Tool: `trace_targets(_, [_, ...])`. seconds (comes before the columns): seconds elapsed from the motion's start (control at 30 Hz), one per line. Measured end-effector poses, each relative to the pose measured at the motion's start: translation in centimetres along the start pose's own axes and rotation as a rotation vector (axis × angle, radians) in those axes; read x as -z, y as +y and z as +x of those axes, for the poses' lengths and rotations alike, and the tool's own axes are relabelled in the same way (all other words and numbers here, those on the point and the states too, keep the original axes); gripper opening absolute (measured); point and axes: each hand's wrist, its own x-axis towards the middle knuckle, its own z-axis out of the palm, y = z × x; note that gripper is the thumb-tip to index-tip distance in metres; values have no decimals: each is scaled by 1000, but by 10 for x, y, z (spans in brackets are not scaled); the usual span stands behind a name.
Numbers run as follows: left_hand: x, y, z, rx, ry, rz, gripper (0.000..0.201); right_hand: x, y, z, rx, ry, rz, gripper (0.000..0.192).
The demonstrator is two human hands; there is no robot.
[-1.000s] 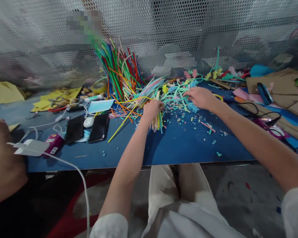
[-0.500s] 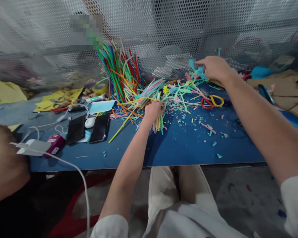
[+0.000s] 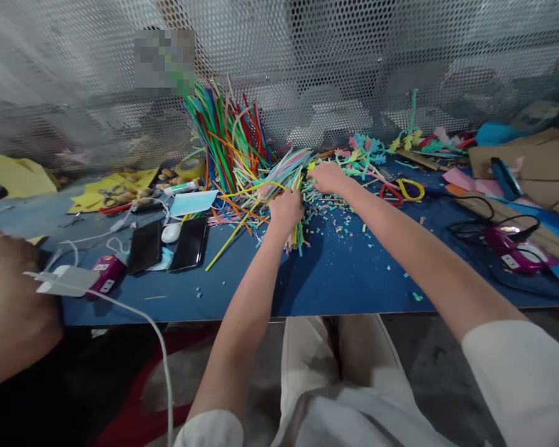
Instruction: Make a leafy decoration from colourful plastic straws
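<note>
Left hand (image 3: 286,208) fingers closed round a short bundle of straws (image 3: 296,234), ends poking down toward 6 o'clock, resting on tabletop (image 3: 345,279). Right hand (image 3: 327,178) just at 1 o'clock of the left, fingers curled into the loose pastel straw pile (image 3: 284,171); can't tell if pinching anything.

Risks, judged: bundle gripped near top only, so straws could slide out or fan apart if grip eases. Right forearm crossing low over cut scraps (image 3: 340,223), likely to sweep bits off near edge. Scissors (image 3: 400,189) at 3 o'clock of right hand, close enough to snag. Upright straw stack (image 3: 223,133) at 11 o'clock leaning, could topple w/ a nudge.

Blue tabletop, cluttered: two phones (image 3: 168,245) at 9 o'clock, glue gun (image 3: 512,248) w/ cable at 3. Perforated metal screen (image 3: 354,56) behind. Another person's hand (image 3: 4,254) far left.
</note>
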Motion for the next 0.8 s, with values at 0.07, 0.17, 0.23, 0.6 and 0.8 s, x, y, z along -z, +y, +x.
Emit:
trace_targets(0.07, [4,0,-2,58,13,-13,42,-2,-6,8,18,-19,-55,37])
trace_targets(0.17, [8,-3,-2,130,24,-39,47,1,-9,9,6,7,-74,35])
trace_targets(0.23, [11,-5,-2,165,29,-53,45,10,-9,5,-24,68,-60,34])
trace_targets(0.6, [10,-13,1,150,142,-168,37,82,96,-9,-278,427,-10,57])
trace_targets(0.8, [12,-10,1,128,173,-197,37,56,110,-69,-440,395,27,36])
